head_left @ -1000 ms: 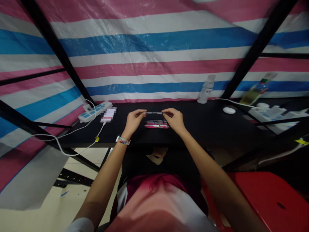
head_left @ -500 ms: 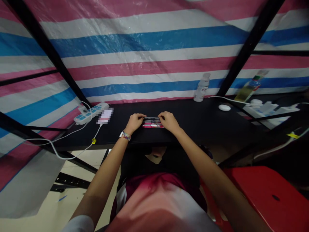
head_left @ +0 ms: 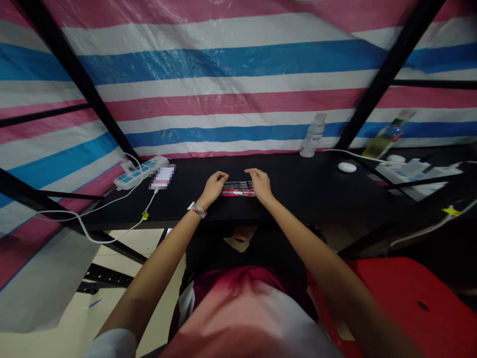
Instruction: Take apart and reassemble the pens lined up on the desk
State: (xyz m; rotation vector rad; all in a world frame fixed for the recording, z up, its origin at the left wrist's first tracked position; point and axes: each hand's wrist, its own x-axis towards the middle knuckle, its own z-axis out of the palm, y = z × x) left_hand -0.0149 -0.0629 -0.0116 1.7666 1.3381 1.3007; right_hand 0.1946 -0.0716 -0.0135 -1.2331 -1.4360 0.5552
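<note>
Several pens (head_left: 237,192), dark ones at the back and pink or red ones nearer me, lie side by side in a flat row on the black desk. My left hand (head_left: 214,188), with a colourful woven band at its wrist, stands at the left ends of the pens, fingers stretched forward and grasping nothing. At the opposite ends is my right hand (head_left: 261,185), its fingers extended and bent inward past the back of the row. Both palms face each other and seem to touch the pen tips, partly hiding them.
On the left lie a power strip (head_left: 143,171) and a phone (head_left: 162,177) with a white cable (head_left: 126,231). A clear bottle (head_left: 313,136) and a white oval case (head_left: 347,167) stand to the right. A red stool (head_left: 417,298) is beside me.
Both hands have loosened from pinching the far pens at their ends. Their fingers now extend, with the palms along the ends of the row, which looks more compact.
</note>
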